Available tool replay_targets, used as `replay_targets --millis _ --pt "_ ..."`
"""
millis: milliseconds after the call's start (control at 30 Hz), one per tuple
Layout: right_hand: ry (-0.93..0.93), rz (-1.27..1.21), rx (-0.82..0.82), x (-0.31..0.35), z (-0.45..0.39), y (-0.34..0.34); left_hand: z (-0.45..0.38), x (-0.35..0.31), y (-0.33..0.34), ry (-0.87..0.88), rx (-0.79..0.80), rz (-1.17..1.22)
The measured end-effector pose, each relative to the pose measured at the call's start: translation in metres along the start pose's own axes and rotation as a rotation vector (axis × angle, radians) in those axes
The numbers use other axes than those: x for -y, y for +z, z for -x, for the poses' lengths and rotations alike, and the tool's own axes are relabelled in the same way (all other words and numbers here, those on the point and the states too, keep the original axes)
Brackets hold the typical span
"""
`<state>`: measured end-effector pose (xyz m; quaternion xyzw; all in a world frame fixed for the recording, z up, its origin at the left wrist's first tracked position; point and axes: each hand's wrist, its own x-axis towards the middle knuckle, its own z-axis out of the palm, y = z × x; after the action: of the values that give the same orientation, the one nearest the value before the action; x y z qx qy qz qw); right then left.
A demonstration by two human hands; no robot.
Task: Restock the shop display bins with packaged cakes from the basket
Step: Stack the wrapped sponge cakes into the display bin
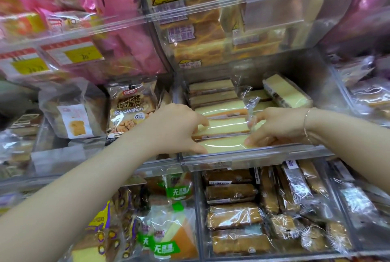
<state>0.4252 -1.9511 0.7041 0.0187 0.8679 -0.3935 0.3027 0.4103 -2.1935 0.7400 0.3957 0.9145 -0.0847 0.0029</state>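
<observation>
A clear display bin (253, 157) in the middle shelf holds a row of pale yellow packaged cakes (213, 95) in clear wrap. My left hand (175, 126) grips the left end of the front cakes (225, 126), thumb low at the bin's front lip, fingers curled over the top. My right hand (276, 126) holds the right end of the same cakes, fingertips pinching the wrap. One more yellow cake (287, 92) lies tilted at the bin's back right. The basket is out of view.
A rye walnut bread bag (128, 109) stands in the bin to the left. Below are bins of brown roll cakes (234, 215) and green-labelled cake slices (168, 240). Above hang bins of cheese-pattern loaves (190, 8) and pink packets (118, 29).
</observation>
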Motion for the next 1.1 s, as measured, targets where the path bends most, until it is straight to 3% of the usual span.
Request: replay_targets --millis 100,267,400,500,600,700,933,1100 --pt "0.049 -0.128 -0.007 0.000 -0.002 -0.003 -0.001 -0.002 0.000 0.003 0.024 0.011" --pt "-0.065 0.086 -0.224 0.006 -0.008 0.007 -0.001 -0.004 0.004 0.001 0.029 -0.005" --pt "-0.039 -0.030 -0.232 0.003 -0.006 -0.013 -0.002 -0.003 -0.001 -0.034 0.112 0.009" --pt "-0.012 -0.245 -0.327 0.005 -0.007 -0.027 -0.005 0.000 -0.006 -0.072 0.035 0.038" --pt "0.007 -0.281 -0.323 0.011 -0.014 -0.026 -0.021 0.004 -0.003 -0.089 -0.093 -0.221" --pt "-0.014 -0.145 -0.374 0.015 -0.025 -0.017 -0.038 0.006 0.003 -0.125 -0.016 -0.382" --pt "-0.058 -0.307 -0.284 0.009 -0.033 -0.015 -0.054 0.011 0.005 -0.143 -0.016 -0.352" --pt "-0.104 -0.226 -0.356 0.008 -0.038 -0.005 -0.052 0.013 0.003 -0.137 -0.059 -0.427"
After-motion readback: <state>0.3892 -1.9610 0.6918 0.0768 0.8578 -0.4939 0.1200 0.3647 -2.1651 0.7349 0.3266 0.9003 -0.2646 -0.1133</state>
